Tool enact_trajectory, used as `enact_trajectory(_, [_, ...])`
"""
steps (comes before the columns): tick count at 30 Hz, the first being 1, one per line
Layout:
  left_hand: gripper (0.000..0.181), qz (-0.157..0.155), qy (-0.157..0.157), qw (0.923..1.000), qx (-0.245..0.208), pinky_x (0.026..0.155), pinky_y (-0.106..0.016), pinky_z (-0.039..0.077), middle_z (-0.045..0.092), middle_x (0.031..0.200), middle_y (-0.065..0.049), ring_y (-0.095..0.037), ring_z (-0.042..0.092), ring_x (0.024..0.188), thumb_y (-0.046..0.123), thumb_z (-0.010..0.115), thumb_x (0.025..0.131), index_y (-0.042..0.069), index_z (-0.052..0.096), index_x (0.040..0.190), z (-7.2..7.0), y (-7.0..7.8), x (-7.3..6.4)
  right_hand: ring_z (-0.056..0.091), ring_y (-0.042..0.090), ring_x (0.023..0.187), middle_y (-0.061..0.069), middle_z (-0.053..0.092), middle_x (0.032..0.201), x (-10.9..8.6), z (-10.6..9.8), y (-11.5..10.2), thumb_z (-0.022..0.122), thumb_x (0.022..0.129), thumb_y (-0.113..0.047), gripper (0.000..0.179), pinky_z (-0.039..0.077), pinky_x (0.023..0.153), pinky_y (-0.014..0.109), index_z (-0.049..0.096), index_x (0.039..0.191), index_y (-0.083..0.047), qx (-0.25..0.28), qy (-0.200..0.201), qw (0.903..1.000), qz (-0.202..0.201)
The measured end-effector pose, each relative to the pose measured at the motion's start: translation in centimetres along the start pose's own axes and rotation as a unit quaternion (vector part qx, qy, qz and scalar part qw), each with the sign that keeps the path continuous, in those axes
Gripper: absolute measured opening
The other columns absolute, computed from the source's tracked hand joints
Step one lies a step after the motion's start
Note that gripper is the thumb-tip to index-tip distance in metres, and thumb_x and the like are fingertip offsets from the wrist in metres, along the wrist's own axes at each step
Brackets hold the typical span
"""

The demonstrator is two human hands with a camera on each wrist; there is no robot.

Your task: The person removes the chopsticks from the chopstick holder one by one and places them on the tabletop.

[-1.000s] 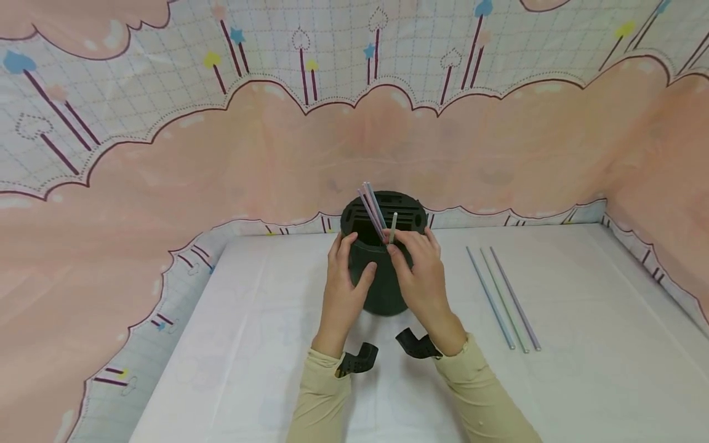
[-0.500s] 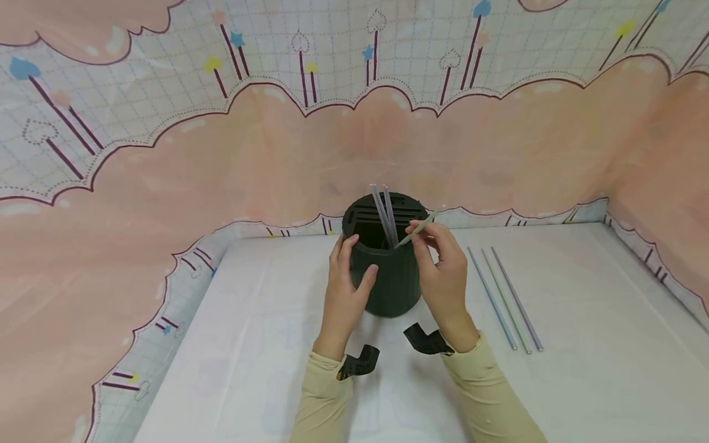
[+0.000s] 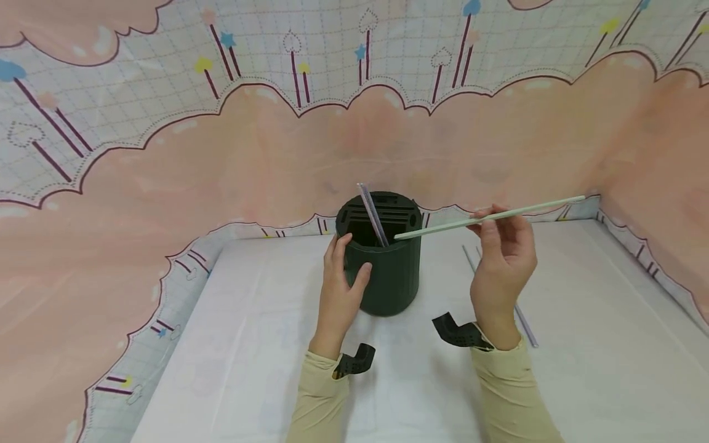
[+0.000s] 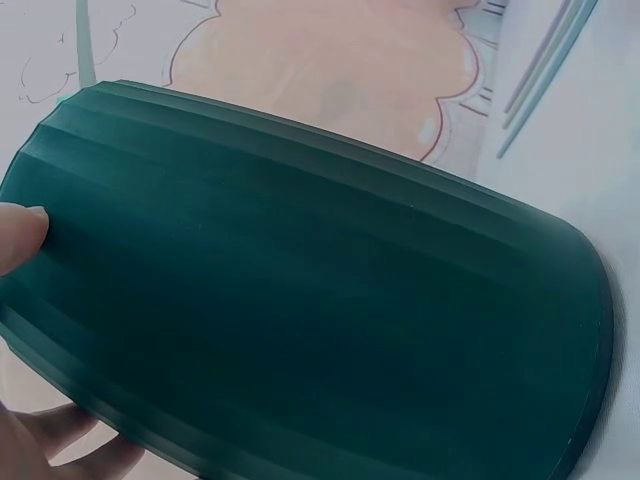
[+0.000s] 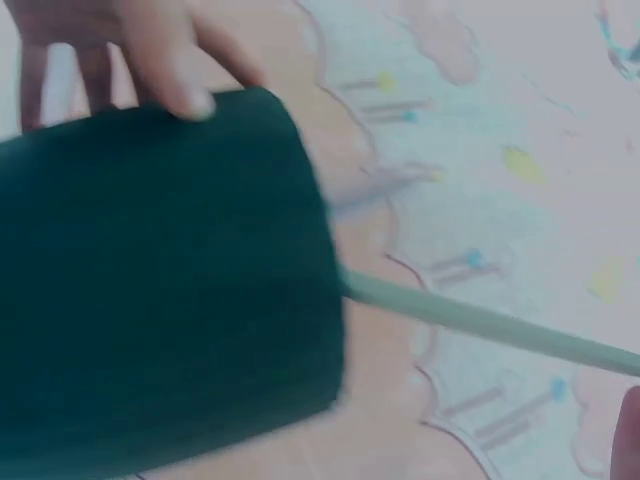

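Note:
A dark green cylindrical holder [image 3: 390, 280] stands upright on the table, its top partly slotted. My left hand [image 3: 339, 295] grips its left side, thumb on the front and fingers near the rim. Purple-tinted straws [image 3: 372, 212] lean out of the opening. Off to the right, my right hand [image 3: 503, 277] pinches a pale green straw [image 3: 443, 227], held nearly level and rising to the right. Its left end overlaps the holder's rim in the head view. The right wrist view shows the same green straw [image 5: 480, 320] beyond the holder's edge, with only one fingertip [image 5: 627, 430] visible.
More straws [image 3: 524, 325] lie on the white table [image 3: 266, 369] behind the right hand, partly hidden by it. The left wrist view shows these table straws [image 4: 548, 75] at top right. A printed peach and white cloth [image 3: 277, 166] hangs behind the table.
My right hand has moved right from the holder's opening, drawing the green straw out and tipping it level. The straws in the holder have shifted. The left hand stays on the holder.

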State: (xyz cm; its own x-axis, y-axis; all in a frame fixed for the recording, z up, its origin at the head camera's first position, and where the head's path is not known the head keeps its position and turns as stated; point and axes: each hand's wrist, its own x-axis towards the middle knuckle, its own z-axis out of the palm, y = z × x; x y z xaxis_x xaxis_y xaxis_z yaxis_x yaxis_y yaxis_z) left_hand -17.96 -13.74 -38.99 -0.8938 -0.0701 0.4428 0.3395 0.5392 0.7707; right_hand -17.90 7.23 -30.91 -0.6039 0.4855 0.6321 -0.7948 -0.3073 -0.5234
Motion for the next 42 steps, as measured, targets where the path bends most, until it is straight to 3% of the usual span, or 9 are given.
enact_trajectory(6, [0.055,-0.003,-0.003,1.0000,-0.002,0.094,-0.052,0.031,0.010,0.147,0.003,-0.022,0.025,0.129,0.047,0.047,0.088,0.039,0.022,0.137,-0.2,0.1,0.0,0.053,0.035,0.083,0.027,0.052,0.089,1.9,-2.4,-0.9,0.053,0.080,0.014,0.025,0.049,0.074,0.040,0.048,0.105,0.018,0.106,0.046,0.9933,0.010])
enact_trajectory(9, [0.055,0.003,-0.001,1.0000,-0.002,0.095,-0.053,0.030,0.010,0.147,0.002,-0.022,0.024,0.129,0.045,0.047,0.089,0.038,0.022,0.137,-0.3,0.1,0.1,0.053,0.034,0.084,0.026,0.054,0.088,2.6,-3.5,-1.1,0.054,0.080,0.013,0.025,0.049,0.075,0.037,0.049,0.104,0.018,0.060,0.030,0.9975,0.021])
enact_trajectory(12, [0.055,0.007,0.000,1.0000,-0.001,0.095,-0.053,0.028,0.011,0.147,0.000,-0.022,0.022,0.130,0.045,0.047,0.089,0.038,0.022,0.137,-0.4,0.2,0.2,0.055,0.030,0.085,0.023,0.057,0.089,3.1,-4.7,-0.8,0.055,0.083,0.008,0.023,0.048,0.075,0.031,0.055,0.106,0.012,-0.081,-0.018,0.9957,0.042])
enact_trajectory(15, [0.055,0.006,0.001,1.0000,-0.002,0.096,-0.053,0.028,0.011,0.147,-0.002,-0.022,0.021,0.130,0.047,0.047,0.088,0.038,0.022,0.137,-0.4,0.2,0.3,0.057,0.020,0.086,0.014,0.061,0.093,3.3,-6.2,-0.2,0.055,0.086,-0.003,0.023,0.047,0.073,0.023,0.060,0.109,0.000,-0.266,-0.065,0.9596,0.065])
enact_trajectory(18, [0.055,0.002,0.001,1.0000,-0.002,0.096,-0.053,0.027,0.012,0.147,-0.003,-0.021,0.021,0.131,0.048,0.046,0.088,0.039,0.022,0.137,-0.4,0.1,0.3,0.057,0.006,0.084,0.005,0.063,0.094,3.4,-7.4,0.7,0.054,0.089,-0.015,0.024,0.045,0.069,0.015,0.062,0.111,-0.011,-0.424,-0.097,0.8960,0.090])
enact_trajectory(22, [0.055,0.002,-0.001,1.0000,-0.002,0.096,-0.054,0.028,0.011,0.147,-0.004,-0.021,0.020,0.131,0.046,0.047,0.088,0.041,0.021,0.136,-0.3,0.0,0.3,0.055,0.002,0.080,0.002,0.063,0.095,3.4,-8.7,1.7,0.051,0.090,-0.022,0.026,0.044,0.065,0.014,0.060,0.113,-0.015,-0.523,-0.145,0.8300,0.128])
enact_trajectory(26, [0.055,0.004,-0.001,1.0000,-0.003,0.095,-0.054,0.028,0.011,0.147,-0.005,-0.021,0.020,0.131,0.045,0.048,0.088,0.041,0.020,0.136,-0.2,-0.1,0.3,0.057,0.020,0.087,0.010,0.063,0.097,3.2,-9.5,2.6,0.046,0.092,-0.022,0.029,0.042,0.072,0.033,0.057,0.115,-0.009,-0.561,-0.204,0.7861,0.159])
enact_trajectory(30, [0.056,-0.001,-0.004,1.0000,-0.004,0.095,-0.053,0.029,0.011,0.147,-0.003,-0.021,0.021,0.131,0.046,0.048,0.088,0.042,0.020,0.136,-0.2,-0.1,0.2,0.057,0.030,0.085,0.016,0.062,0.096,2.7,-10.2,3.7,0.047,0.091,-0.019,0.030,0.038,0.075,0.044,0.055,0.116,-0.002,-0.570,-0.243,0.7661,0.172])
enact_trajectory(42, [0.056,-0.004,-0.003,1.0000,-0.004,0.096,-0.051,0.030,0.010,0.147,0.004,-0.021,0.023,0.130,0.046,0.048,0.088,0.040,0.021,0.137,0.1,0.0,0.4,0.058,0.024,0.075,0.016,0.059,0.098,1.9,-12.3,7.4,0.053,0.088,-0.011,0.036,0.042,0.061,0.032,0.050,0.121,0.002,-0.572,-0.332,0.7094,0.244])
